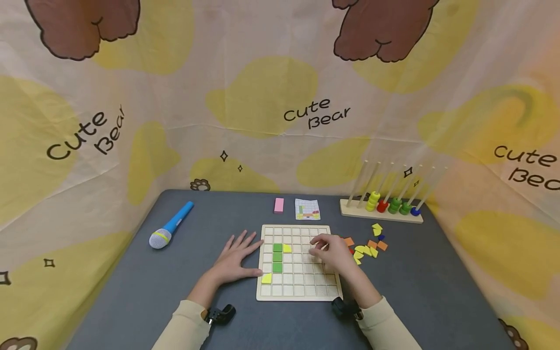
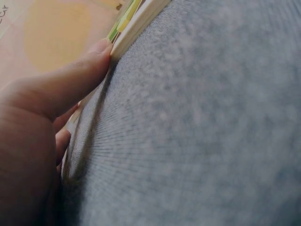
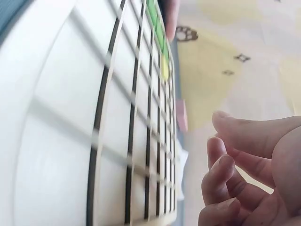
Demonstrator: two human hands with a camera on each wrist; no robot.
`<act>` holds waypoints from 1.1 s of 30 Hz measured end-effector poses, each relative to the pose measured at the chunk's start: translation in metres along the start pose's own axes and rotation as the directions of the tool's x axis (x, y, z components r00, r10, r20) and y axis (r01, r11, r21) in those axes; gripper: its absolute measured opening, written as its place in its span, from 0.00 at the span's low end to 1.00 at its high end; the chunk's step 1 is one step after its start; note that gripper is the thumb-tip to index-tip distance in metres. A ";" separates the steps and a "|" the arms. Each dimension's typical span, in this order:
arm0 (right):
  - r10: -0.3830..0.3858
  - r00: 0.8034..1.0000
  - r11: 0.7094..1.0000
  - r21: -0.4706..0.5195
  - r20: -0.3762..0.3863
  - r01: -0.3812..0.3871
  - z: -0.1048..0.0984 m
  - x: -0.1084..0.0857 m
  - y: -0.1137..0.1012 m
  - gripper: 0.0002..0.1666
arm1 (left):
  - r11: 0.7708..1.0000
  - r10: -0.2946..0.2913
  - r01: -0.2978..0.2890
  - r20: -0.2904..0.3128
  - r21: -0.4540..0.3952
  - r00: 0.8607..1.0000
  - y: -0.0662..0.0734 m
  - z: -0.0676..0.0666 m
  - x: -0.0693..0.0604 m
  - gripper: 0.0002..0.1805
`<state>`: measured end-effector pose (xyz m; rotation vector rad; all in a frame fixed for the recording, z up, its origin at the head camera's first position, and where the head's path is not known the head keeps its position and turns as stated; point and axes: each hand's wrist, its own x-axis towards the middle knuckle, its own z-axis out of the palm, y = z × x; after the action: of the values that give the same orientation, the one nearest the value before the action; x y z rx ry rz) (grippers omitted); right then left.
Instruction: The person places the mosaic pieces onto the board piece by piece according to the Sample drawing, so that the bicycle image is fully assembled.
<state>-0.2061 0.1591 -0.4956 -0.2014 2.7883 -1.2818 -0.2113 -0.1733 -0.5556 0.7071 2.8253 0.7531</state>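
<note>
A pale wooden grid board [image 1: 302, 295] lies on the table. Three green squares [image 1: 277, 257] stand in one column of its cells, with a yellow trapezoid piece [image 1: 287, 248] beside the top one. Another yellow trapezoid piece [image 1: 266, 278] sits in the left column. My left hand [image 1: 234, 260] spreads its fingers at the board's left edge; its thumb [image 2: 87, 75] touches the rim. Over the board's right side hovers my right hand [image 1: 332, 252], fingers loosely bent. Between thumb and fingertips [image 3: 215, 146] there is a gap, and no piece shows there.
Several loose yellow, orange, red and blue pieces [image 1: 366, 250] lie right of the board. Behind it are a pink block [image 1: 278, 205] and a printed grid card [image 1: 307, 209]. A bead counting rack [image 1: 380, 214] stands back right; a blue toy microphone [image 1: 172, 226] lies left.
</note>
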 end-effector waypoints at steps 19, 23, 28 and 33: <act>0.127 0.989 0.988 -0.075 -0.075 -0.133 -0.046 -0.015 0.054 0.13 | 1.000 -0.008 0.008 0.010 -0.001 1.000 0.000 0.001 0.002 0.53; 0.139 0.986 0.983 -0.109 -0.088 -0.148 -0.056 -0.021 0.066 0.12 | 1.000 -0.013 0.013 0.013 0.002 1.000 0.002 0.000 0.002 0.52; 0.185 0.978 0.967 -0.158 -0.092 -0.198 -0.063 -0.029 0.078 0.15 | 1.000 -0.008 0.008 0.017 -0.009 1.000 0.003 -0.001 0.001 0.52; 0.195 0.977 0.961 -0.183 -0.082 -0.207 -0.067 -0.031 0.085 0.14 | 1.000 -0.004 0.004 0.011 -0.009 1.000 0.003 -0.002 0.000 0.51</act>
<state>-0.1912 0.2687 -0.5166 0.1138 2.8935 -0.9934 -0.2107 -0.1711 -0.5524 0.7018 2.8108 0.7575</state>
